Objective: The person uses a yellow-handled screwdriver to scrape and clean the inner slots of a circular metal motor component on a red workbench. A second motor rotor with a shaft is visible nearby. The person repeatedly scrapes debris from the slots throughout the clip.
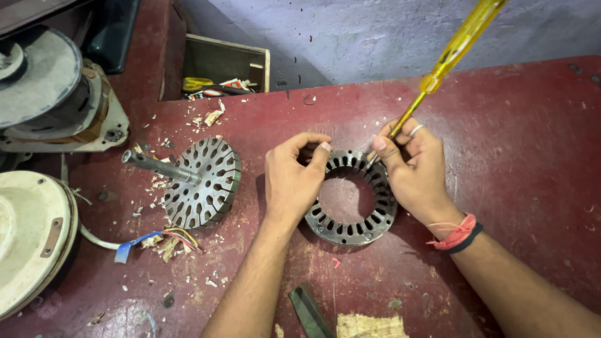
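Lying flat on the red tabletop (513,125), the slotted metal ring (352,197) is pinched by the left hand (292,181); the right hand (413,169) grips a yellow screwdriver (447,56), handle slanting far-right, tip at the ring's far slots.

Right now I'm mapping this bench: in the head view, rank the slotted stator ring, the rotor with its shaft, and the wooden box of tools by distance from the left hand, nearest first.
1. Slotted stator ring: touching the left hand, which grips its left rim.
2. Rotor with its shaft: to the left of the hand, apart from it.
3. Wooden box of tools: at the bench's far edge, up and left.
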